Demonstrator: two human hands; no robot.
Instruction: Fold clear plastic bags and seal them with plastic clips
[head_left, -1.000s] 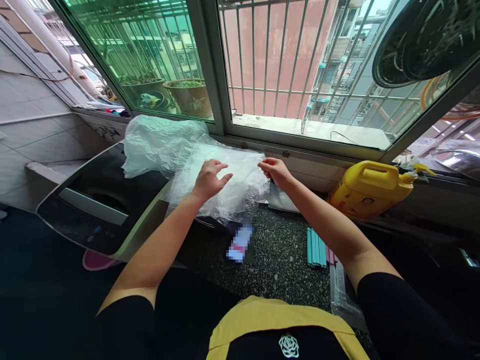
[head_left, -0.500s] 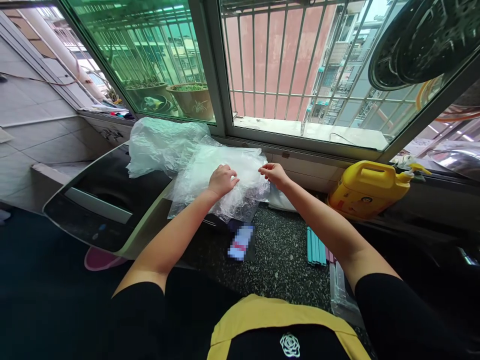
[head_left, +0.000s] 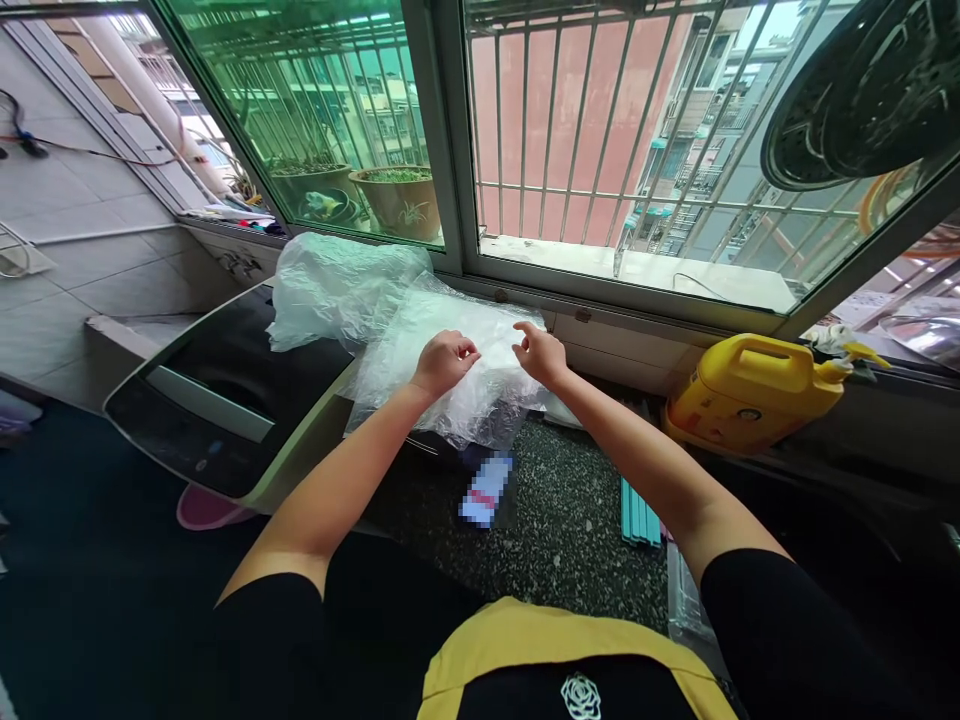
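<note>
A loose stack of clear plastic bags (head_left: 420, 320) lies spread in front of me, crinkled along its near edge. Over its middle is my left hand (head_left: 445, 362), thumb and forefinger pinched together; whether film is between them is too fine to make out. My right hand (head_left: 541, 354) hovers at the stack's right edge, forefinger stretched out and thumb apart from it, the other fingers curled. Nothing shows in its grasp. A bulky, pale crumpled plastic bag (head_left: 337, 285) rests behind and to the left, partly on the black-topped washing machine (head_left: 217, 370).
On the dark speckled counter (head_left: 562, 510) lie a blurred-out phone-like item (head_left: 486, 492) and teal strips (head_left: 639, 512). A yellow jug (head_left: 750, 395) with a pump stands at right. The barred window (head_left: 570, 120) runs behind, and a pink basin (head_left: 210, 508) is low at left.
My left hand has moved right across the bags and its fingers have closed to a pinch. My right hand has gone from a pinch to a stretched forefinger. The view has shifted slightly.
</note>
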